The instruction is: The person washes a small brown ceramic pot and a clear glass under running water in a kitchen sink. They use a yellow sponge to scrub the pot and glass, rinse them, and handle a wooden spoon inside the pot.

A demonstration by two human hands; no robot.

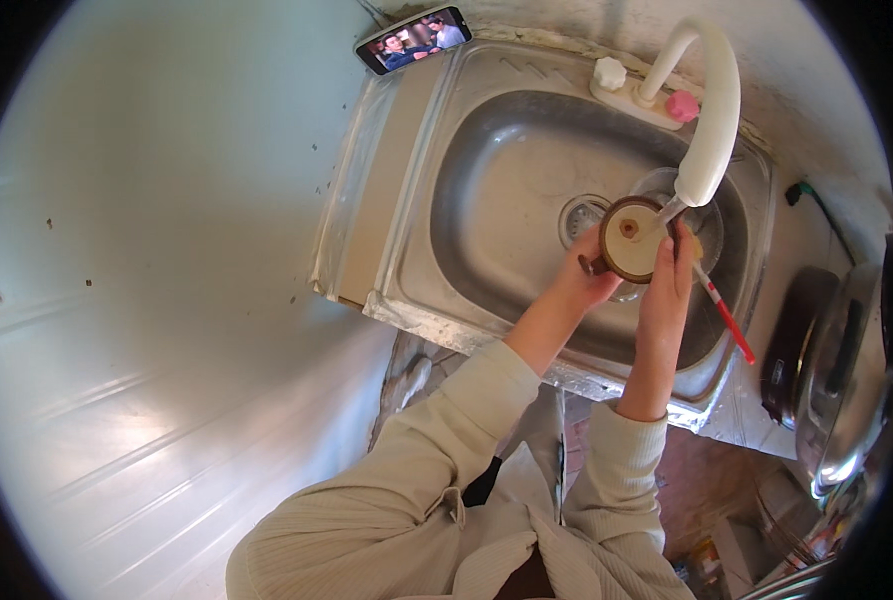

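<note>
A brown mug with a cream inside [621, 250] is held over the right part of the sink basin, its opening facing up. My left hand [588, 272] grips it on the handle side. My right hand [670, 268] is pressed along its right side, fingers near the rim. Water runs from the white curved faucet [711, 150] into the mug, and a brown spot shows inside it. Behind the mug sits a clear round bowl [708, 222], partly hidden. A red-and-white stick-like handle [726, 318] leans out past my right hand; its other end is hidden.
The steel sink [506, 190] has a drain [578, 212] left of the mug. White [609, 73] and pink [682, 106] tap knobs stand at the back. A phone playing a video [413, 40] leans at the back left. Pots or lids [834, 370] stand at the right.
</note>
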